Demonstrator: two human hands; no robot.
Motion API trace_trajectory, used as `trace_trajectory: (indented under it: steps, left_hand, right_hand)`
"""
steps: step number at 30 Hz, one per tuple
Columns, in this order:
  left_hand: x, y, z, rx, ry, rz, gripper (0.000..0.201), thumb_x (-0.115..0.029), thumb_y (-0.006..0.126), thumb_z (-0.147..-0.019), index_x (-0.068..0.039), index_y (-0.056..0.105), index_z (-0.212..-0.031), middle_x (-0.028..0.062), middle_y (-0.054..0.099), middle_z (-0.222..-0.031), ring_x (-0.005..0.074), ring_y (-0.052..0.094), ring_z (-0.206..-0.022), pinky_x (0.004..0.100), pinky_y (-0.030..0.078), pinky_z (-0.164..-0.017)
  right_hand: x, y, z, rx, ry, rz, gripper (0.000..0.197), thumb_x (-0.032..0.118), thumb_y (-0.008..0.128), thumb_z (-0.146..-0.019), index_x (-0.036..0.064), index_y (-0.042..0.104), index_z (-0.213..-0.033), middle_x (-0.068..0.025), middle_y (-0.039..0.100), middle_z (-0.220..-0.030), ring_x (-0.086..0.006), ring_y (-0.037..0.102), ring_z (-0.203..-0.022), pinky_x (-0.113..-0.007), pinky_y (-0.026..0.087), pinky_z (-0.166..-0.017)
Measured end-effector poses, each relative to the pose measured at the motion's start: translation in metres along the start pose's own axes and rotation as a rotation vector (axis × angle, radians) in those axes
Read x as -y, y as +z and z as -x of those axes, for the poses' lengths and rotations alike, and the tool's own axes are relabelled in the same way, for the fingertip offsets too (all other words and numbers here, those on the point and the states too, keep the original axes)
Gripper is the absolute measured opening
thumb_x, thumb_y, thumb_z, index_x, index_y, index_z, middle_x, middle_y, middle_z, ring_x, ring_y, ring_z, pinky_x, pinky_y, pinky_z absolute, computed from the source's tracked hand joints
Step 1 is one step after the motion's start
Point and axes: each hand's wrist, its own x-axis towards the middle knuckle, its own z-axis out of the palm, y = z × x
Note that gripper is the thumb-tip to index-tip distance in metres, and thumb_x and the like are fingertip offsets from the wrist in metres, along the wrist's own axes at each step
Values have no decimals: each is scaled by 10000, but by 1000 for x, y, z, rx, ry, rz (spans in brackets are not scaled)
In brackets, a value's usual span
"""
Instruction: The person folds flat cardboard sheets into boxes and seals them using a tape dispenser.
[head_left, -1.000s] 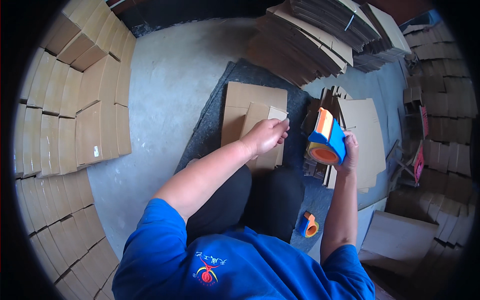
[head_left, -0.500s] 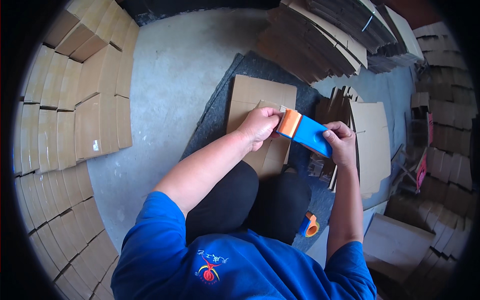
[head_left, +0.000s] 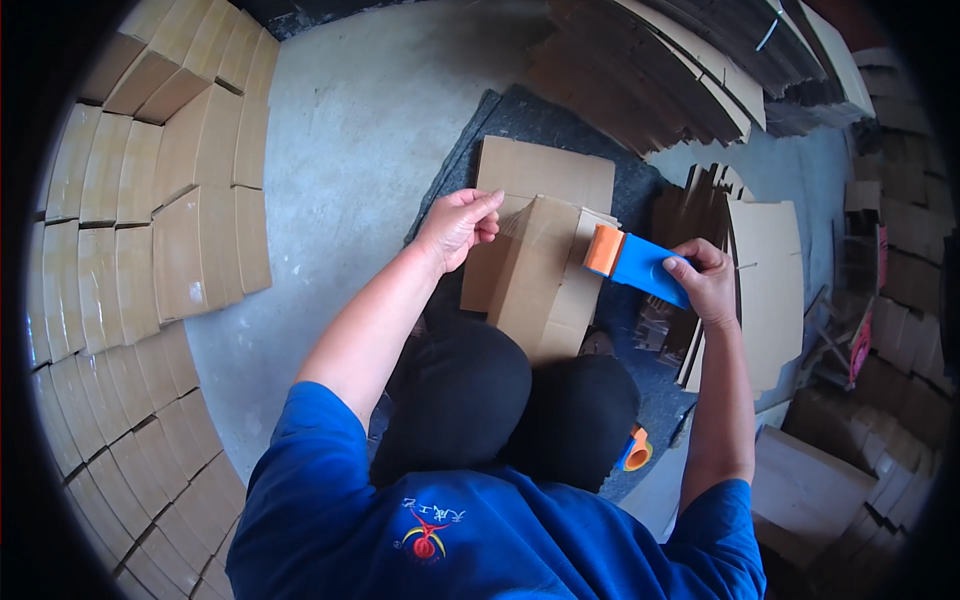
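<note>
A blue tape dispenser (head_left: 648, 268) with an orange end is gripped at its far right by my right hand (head_left: 707, 282), thumb on top. It hangs just over the right side of a brown cardboard box (head_left: 535, 262) standing in front of my knees. To the left of the box's upper end, my left hand (head_left: 460, 228) is closed in a pinch. Whatever sits between its fingertips, if anything, is too small to make out. Under and behind the box lies a flat piece of cardboard (head_left: 550, 160).
Flattened cartons (head_left: 765, 290) stand on the right, with larger cardboard stacks (head_left: 650, 80) beyond. Another orange and blue tape dispenser (head_left: 636, 450) lies by my right knee. Closed boxes (head_left: 110, 270) are piled along the left. A dark mat (head_left: 530, 115) covers part of the floor.
My hands have moved apart: the left has gone left, away from the dispenser's orange end, and the right has carried the dispenser slightly right. More of the box now shows between them.
</note>
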Motion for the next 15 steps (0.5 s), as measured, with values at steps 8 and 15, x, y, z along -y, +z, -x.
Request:
trace_trajectory:
  steps: [8,15]
  left_hand:
    - [63,28,-23,-238,185,-182,158,-169,633,-955,-33,684,-1018,10,681,-862,104,624,-740,246,497,-661]
    - [80,34,-37,-378,241,-701,293,-159,558,-978,-6,578,-1227,168,616,-1189,274,598,-1070,358,469,-934]
  right_hand:
    - [-27,-1,-11,20,38,12,261,254,827,-756,35,694,-808,-10,647,-727,-78,589,-683,-244,495,-646]
    - [-43,1,-8,16,41,17,272,285,768,-803,26,684,-805,-20,629,-716,-80,572,-689,-257,475,-656]
